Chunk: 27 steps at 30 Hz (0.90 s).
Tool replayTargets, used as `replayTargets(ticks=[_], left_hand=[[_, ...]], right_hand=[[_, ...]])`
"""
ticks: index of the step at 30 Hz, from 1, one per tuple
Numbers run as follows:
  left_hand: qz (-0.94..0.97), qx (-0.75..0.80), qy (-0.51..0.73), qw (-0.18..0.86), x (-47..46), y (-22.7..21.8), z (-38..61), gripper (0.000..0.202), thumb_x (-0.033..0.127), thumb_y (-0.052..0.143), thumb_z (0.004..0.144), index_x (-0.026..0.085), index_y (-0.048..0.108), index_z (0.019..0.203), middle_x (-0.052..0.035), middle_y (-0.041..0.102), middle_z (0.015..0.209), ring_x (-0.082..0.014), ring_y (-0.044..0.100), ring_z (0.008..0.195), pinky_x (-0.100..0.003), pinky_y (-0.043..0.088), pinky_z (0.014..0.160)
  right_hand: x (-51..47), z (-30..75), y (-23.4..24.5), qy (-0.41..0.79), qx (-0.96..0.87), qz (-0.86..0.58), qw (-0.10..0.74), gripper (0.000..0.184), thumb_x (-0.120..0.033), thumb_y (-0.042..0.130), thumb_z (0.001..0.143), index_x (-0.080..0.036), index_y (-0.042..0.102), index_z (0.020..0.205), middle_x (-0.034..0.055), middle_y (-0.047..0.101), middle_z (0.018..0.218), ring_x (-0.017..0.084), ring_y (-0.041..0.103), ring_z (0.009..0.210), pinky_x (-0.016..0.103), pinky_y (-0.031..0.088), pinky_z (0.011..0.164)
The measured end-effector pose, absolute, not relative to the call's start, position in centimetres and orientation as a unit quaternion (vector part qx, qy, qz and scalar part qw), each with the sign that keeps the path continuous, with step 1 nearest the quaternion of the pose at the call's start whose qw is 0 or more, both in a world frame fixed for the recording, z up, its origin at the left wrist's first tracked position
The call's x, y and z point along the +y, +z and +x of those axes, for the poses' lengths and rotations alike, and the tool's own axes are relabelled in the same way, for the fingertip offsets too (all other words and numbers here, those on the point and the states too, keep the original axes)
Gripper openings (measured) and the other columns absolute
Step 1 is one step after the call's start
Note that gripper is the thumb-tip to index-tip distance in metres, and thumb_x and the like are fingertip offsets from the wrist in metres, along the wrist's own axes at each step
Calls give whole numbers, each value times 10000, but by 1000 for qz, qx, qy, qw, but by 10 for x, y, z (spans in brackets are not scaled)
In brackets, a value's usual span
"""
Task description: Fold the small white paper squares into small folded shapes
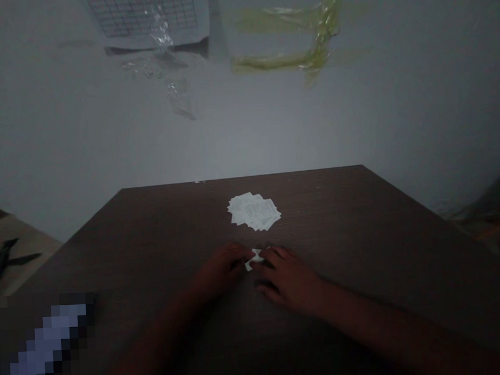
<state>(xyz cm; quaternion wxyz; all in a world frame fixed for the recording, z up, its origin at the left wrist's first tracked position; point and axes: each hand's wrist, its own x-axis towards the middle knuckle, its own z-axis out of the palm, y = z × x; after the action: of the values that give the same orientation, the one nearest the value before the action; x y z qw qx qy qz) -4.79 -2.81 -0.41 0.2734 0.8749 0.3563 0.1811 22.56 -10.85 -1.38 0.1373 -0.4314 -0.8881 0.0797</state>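
Note:
A small white piece of paper [256,257] lies on the dark table between my two hands, partly covered by fingers. On its left side, my left hand [224,267] has bent fingers closed at the paper's edge. My right hand [290,278] holds the paper from the right with its fingertips, the thumb lower and apart from it. Just beyond my hands sits a loose, fanned-out pile of printed paper slips [254,211]. Dim light and blur hide the exact grip of the fingertips.
The brown wooden table [152,225] reaches to a pale wall [247,132]. Clear tape and a gridded sheet [151,15] are stuck there, beside yellowish tape [277,61]. A pixelated bluish shape [45,340] covers the lower left. A dark object [7,261] shows past the table's left edge.

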Motion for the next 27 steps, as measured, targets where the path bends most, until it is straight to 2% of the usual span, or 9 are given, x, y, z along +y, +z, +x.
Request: replayTargets(ticks=[4, 7, 9, 13, 17, 20, 27], left_hand=[[881, 353, 166, 269, -28, -4, -51, 404, 165, 630, 1189, 270, 958, 1399, -108, 963, 1432, -347, 894, 1384, -531, 684, 1309], [882, 354, 162, 266, -26, -8, -53, 447, 141, 642, 1174, 281, 938, 1478, -133, 920, 1587, -357, 838, 1532, -562, 638, 1389], [891, 341, 153, 259, -24, -11, -54, 496, 118, 655, 1159, 312, 925, 1527, -121, 879, 1691, -358, 792, 1615, -592, 601, 1435], [911, 321, 116, 232, -23, -10, -52, 544, 99, 638, 1193, 336, 904, 1605, -91, 858, 1742, -349, 765, 1649, -624, 533, 1487], [918, 340, 52, 196, -29, 3, -50, 592, 84, 672, 1188, 344, 867, 1682, -82, 819, 1804, -388, 699, 1717, -670, 510, 1481], [916, 359, 21, 178, -35, 15, -47, 615, 46, 673, 1179, 332, 866, 1687, -84, 814, 1813, -404, 687, 1725, -686, 508, 1463], [913, 374, 26, 160, -43, 22, -43, 557, 61, 667, 1206, 339, 904, 1626, -66, 850, 1767, -390, 740, 1659, -610, 545, 1404]], right_hand=[[-110, 225, -9, 88, -885, -438, 129, 543, -449, 857, 1229, -265, 786, 1735, 211, 787, 1730, 472, 729, 1592, 711, 653, 1323], [-112, 225, -8, 94, -883, -441, 130, 491, -455, 871, 1221, -267, 826, 1672, 202, 798, 1710, 472, 730, 1591, 707, 655, 1314], [-113, 225, -8, 93, -883, -441, 130, 464, -450, 883, 1216, -269, 845, 1641, 198, 808, 1691, 469, 733, 1584, 701, 655, 1309], [-113, 224, -9, 91, -882, -444, 130, 479, -453, 888, 1216, -266, 844, 1654, 207, 793, 1713, 473, 716, 1602, 705, 644, 1319], [-113, 224, -11, 116, -883, -436, 127, 583, -493, 864, 1230, -254, 791, 1757, 238, 756, 1765, 507, 681, 1640, 759, 622, 1342], [-114, 224, -11, 126, -881, -437, 132, 596, -503, 843, 1238, -269, 782, 1783, 242, 735, 1795, 516, 672, 1656, 789, 609, 1350], [-118, 224, -8, 125, -881, -441, 115, 636, -536, 847, 1230, -250, 785, 1795, 257, 708, 1837, 525, 628, 1736, 775, 572, 1413]])
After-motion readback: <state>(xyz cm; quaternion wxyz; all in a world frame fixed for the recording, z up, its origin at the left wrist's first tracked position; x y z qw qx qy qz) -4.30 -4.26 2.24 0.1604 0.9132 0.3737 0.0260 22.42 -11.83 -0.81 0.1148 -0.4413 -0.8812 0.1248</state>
